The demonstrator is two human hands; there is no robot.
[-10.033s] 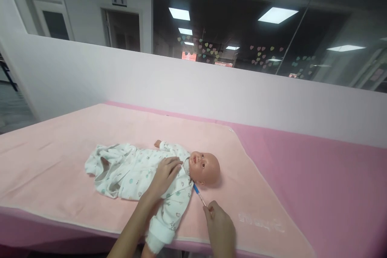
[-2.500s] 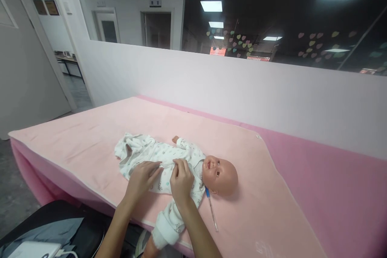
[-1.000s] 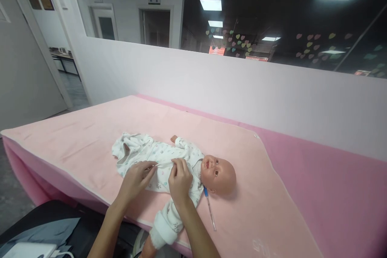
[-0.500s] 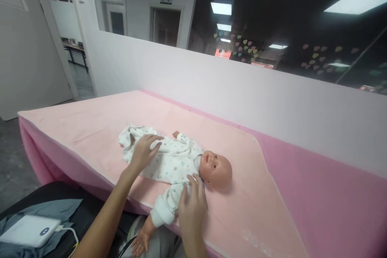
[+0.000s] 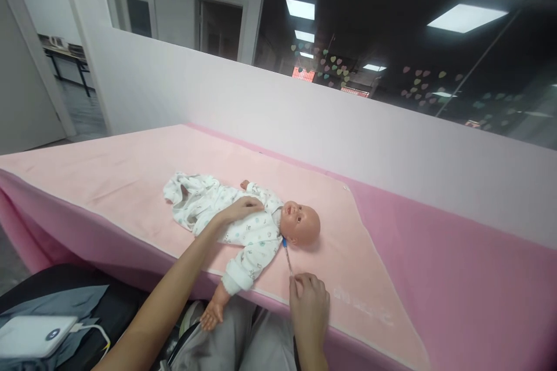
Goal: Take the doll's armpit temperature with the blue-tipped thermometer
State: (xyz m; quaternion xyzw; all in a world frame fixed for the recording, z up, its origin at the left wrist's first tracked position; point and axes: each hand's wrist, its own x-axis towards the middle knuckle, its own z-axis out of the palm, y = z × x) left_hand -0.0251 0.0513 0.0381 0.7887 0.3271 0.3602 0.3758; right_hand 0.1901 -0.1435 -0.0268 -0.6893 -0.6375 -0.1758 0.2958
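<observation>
A baby doll (image 5: 300, 224) in a white patterned outfit (image 5: 255, 237) lies on its back on the pink-covered table (image 5: 369, 278), its head to the right. My left hand (image 5: 243, 208) rests on the doll's chest, fingers together; whether it grips the cloth is hidden. Beside the doll's neck lies a thin stick with a blue tip (image 5: 288, 255), resembling a thermometer. My right hand (image 5: 308, 301) pinches the stick's near end. One doll arm hangs over the table's front edge.
A white power bank (image 5: 37, 336) with a cable lies on dark cloth at the lower left. Behind the table stands a white wall (image 5: 261, 104) with a window above it. An open doorway is at the far left.
My left hand has moved up from the doll's belly to its chest. My right hand has left the doll's shoulder, moved right and closed on the stick. The view has shifted slightly.
</observation>
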